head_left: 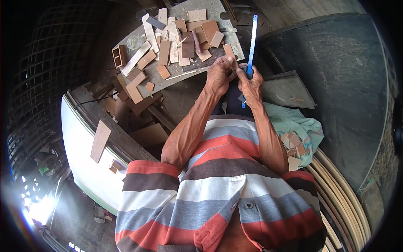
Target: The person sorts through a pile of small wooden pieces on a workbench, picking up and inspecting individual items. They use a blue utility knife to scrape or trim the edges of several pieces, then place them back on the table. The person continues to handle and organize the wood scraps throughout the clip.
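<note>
My left hand (219,75) is closed on a small brown wood piece (230,52) at the near right corner of the work board. In my right hand (251,84) is a blue hacksaw blade (253,42), its toothed length pointing up and away from me. Its lower end (243,103) sticks out below the palm. The two hands are close together, the right thumb near the wood piece. Whether the blade touches the wood I cannot tell. Many thin wood pieces (164,52) lie scattered on the board beyond my left hand.
The work board (180,82) stands ahead to the left, with offcuts heaped below it. A white curved panel (84,138) carries a wood strip (100,140) at left. At right are a large dark board (336,75), a green cloth (289,117) with wood bits, and long wooden strips (344,193).
</note>
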`<state>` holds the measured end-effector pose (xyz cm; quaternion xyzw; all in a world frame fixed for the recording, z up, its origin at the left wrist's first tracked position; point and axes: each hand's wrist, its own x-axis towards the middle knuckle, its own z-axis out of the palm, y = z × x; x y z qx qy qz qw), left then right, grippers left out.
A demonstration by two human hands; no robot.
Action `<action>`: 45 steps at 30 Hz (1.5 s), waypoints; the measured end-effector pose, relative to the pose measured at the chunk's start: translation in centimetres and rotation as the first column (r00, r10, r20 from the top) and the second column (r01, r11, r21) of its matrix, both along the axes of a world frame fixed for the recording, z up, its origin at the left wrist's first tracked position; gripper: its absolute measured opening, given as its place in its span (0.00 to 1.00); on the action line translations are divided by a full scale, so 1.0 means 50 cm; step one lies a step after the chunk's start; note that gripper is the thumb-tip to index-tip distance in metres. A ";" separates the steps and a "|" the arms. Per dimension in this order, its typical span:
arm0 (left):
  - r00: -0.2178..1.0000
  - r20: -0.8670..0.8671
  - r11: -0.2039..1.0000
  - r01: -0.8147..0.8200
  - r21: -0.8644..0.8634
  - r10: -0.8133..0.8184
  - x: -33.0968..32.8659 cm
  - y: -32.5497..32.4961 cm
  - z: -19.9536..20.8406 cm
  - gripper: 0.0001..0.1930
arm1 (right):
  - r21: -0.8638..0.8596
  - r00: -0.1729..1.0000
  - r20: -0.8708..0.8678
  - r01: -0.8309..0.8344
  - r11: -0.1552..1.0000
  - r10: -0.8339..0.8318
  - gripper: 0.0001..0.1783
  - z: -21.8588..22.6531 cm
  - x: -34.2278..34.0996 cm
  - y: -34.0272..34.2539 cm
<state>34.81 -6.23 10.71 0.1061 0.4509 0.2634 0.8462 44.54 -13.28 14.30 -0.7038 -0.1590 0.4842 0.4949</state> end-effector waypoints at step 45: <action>0.413 -0.881 0.225 0.858 0.461 0.230 0.118 0.060 -0.210 0.12 | -0.335 0.840 0.137 -0.460 0.822 0.526 0.31 -0.087 0.177 -0.088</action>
